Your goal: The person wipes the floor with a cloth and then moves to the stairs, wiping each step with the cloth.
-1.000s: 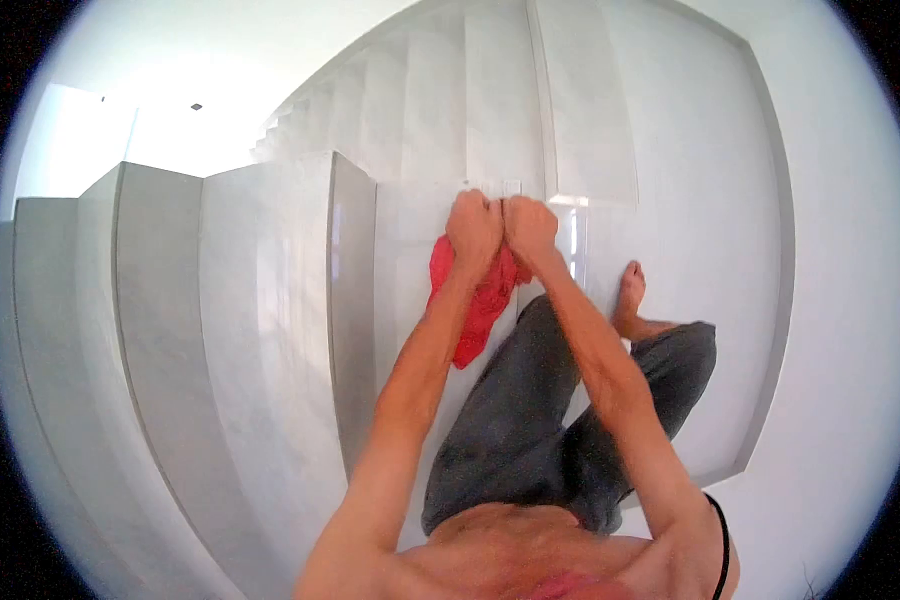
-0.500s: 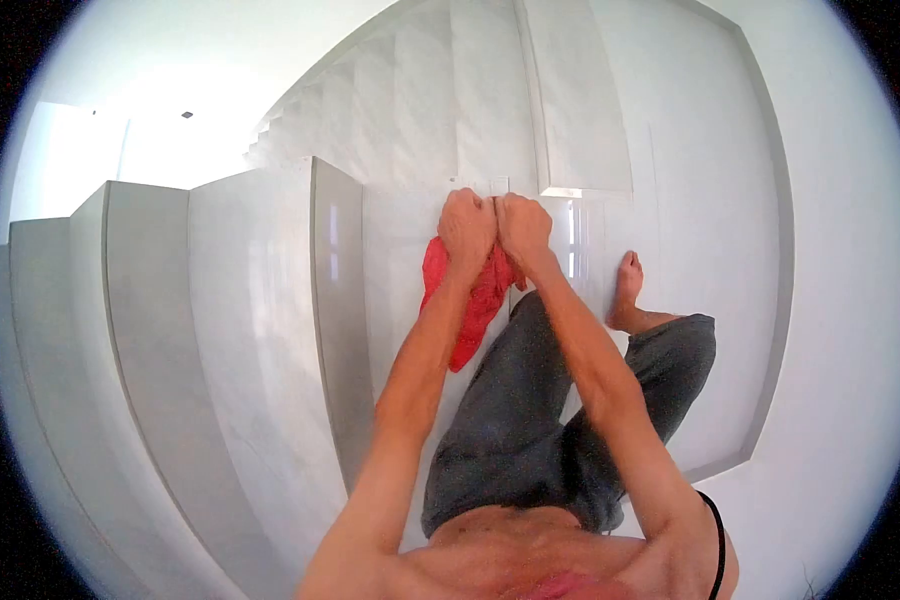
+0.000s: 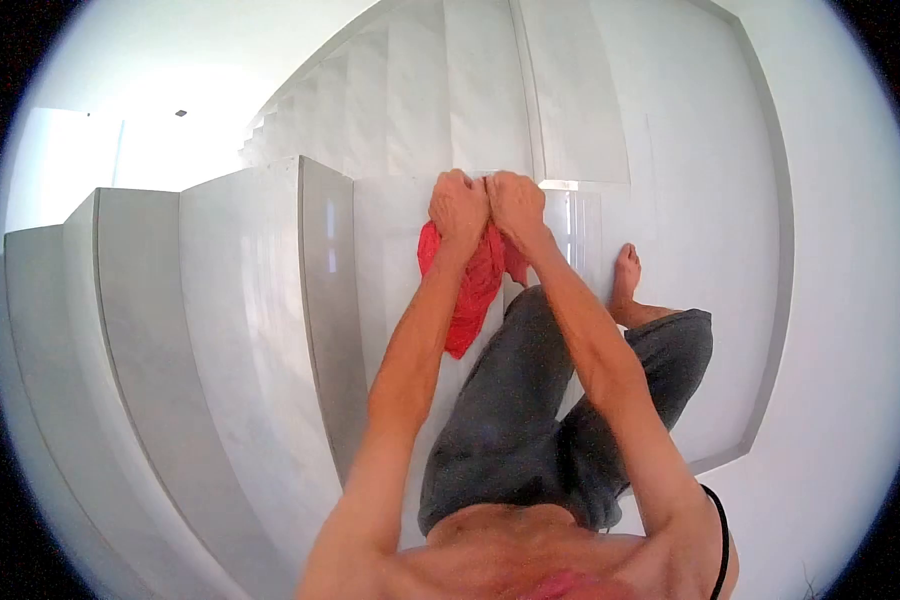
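Note:
Both my fists are held together in front of me, gripping a red cloth (image 3: 470,290). My left hand (image 3: 457,207) clenches its upper edge, and my right hand (image 3: 516,205) clenches the same cloth right beside it. The cloth hangs down below my left wrist, bunched and limp. Under my arms are my grey trousers (image 3: 530,410) and one bare foot (image 3: 625,285) on a white step.
White marble stairs (image 3: 220,330) with glossy risers drop away to the left and curve upward ahead. A white wall (image 3: 830,250) runs along the right side. Bright light washes out the upper left.
My two fists with the red cloth have risen slightly and shifted a little left; the view has tipped so the stair edge sits lower and further left.

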The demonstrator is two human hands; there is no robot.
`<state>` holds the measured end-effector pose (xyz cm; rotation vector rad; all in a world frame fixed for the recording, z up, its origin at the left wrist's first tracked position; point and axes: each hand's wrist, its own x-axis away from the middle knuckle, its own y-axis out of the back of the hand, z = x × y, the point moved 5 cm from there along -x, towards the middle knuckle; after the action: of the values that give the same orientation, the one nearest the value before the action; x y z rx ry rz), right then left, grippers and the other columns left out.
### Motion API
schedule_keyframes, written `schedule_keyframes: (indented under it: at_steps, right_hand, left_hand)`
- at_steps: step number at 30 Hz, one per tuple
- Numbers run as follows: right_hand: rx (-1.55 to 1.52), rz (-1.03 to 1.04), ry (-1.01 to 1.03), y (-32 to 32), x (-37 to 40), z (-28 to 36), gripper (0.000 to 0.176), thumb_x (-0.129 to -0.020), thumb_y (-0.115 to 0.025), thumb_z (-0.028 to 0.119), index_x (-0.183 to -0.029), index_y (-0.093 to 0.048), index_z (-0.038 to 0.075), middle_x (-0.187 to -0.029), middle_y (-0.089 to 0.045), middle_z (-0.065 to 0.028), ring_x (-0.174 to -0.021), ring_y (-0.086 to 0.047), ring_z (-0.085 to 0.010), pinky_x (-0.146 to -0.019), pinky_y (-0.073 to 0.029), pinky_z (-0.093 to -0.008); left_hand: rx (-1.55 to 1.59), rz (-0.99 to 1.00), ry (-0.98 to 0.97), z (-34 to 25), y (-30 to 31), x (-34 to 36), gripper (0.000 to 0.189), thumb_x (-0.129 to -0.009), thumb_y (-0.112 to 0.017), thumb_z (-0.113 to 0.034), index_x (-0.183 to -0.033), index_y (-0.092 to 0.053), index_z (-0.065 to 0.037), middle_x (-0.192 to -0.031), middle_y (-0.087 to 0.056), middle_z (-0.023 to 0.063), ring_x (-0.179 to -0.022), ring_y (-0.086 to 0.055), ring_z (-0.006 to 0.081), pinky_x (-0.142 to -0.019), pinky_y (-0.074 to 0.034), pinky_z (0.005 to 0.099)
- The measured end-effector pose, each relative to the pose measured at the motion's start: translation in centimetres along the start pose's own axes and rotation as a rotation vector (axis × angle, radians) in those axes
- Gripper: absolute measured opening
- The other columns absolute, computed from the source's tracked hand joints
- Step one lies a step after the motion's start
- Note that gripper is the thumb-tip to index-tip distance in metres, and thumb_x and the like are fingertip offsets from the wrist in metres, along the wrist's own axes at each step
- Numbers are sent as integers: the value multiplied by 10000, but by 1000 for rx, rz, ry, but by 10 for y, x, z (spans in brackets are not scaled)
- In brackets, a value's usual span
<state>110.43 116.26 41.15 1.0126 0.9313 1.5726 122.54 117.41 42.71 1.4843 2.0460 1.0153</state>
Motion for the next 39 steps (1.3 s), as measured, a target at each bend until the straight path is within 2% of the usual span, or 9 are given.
schedule_keyframes:
  at_steps: [5, 8, 14, 21, 26, 30, 35, 36, 39]
  right_hand:
    - [26, 17, -32, 5, -11, 6, 300, -968, -551, 268, -929, -755, 51, -905, -746, -185, -847, -742, -376, -726, -588, -510]
    - [-41, -42, -19, 31, 30, 22, 292, -961, -554, 257, -909, -758, 54, -910, -748, -183, -859, -743, -373, -722, -589, -511]
    - [-27, -36, -30, 18, -16, 6, 296, -960, -549, 253, -910, -757, 49, -870, -745, -177, -842, -737, -391, -725, -590, -512]
    - [-147, -10, -54, 12, 24, 7, 318, -950, -581, 319, -932, -770, 64, -1000, -738, -177, -957, -716, -395, -795, -569, -524]
    - [-85, -39, -104, 5, -24, -6, 342, -967, -575, 362, -933, -773, 85, -925, -749, -168, -861, -722, -415, -764, -572, -524]
    - [-85, -86, -82, 13, -11, 2, 356, -974, -566, 359, -905, -760, 69, -933, -749, -175, -869, -724, -410, -767, -573, -528]
    - [-75, -28, -79, 19, 1, 6, 362, -977, -564, 361, -938, -767, 64, -965, -746, -192, -906, -725, -405, -784, -575, -521]
    - [-109, 99, -123, 30, -8, 11, 355, -977, -556, 344, -966, -767, 59, -1041, -737, -203, -965, -717, -395, -786, -579, -500]
    - [-181, -78, -134, 12, -27, -2, 432, -950, -596, 407, -845, -743, 14, -881, -709, -260, -876, -698, -440, -760, -547, -546]
  left_hand:
    - [0, -18, -37, 20, -16, 0, 260, -884, -696, -260, -816, -640, -16, -939, -646, 212, -913, -639, 411, -779, -507, 528]
    - [7, -33, -61, 12, -3, 16, 239, -885, -688, -248, -823, -638, -23, -938, -644, 206, -901, -633, 410, -771, -505, 528]
    - [10, -81, -58, 3, -7, -13, 245, -886, -660, -230, -786, -624, -9, -908, -644, 211, -869, -632, 423, -779, -497, 544]
    - [-11, 5, -70, 13, -5, 21, 246, -885, -661, -230, -840, -646, 11, -944, -651, 232, -910, -642, 436, -808, -499, 554]
    - [-30, -2, -39, -1, -7, -17, 244, -887, -667, -232, -829, -644, 4, -953, -649, 221, -905, -644, 426, -795, -501, 549]
    - [-5, 7, -43, 1, -3, -9, 235, -890, -661, -227, -834, -645, 0, -964, -646, 221, -904, -640, 426, -790, -502, 546]
    - [-25, -10, -35, 9, -7, 2, 266, -908, -636, -257, -854, -646, 3, -979, -636, 226, -916, -630, 433, -795, -498, 546]
    - [-21, -13, -38, 7, -11, -4, 265, -911, -633, -258, -856, -645, 1, -981, -634, 226, -919, -629, 434, -797, -497, 545]
    - [-28, -34, -39, 6, -6, -13, 257, -914, -630, -252, -859, -643, -1, -982, -631, 226, -925, -626, 435, -803, -495, 545]
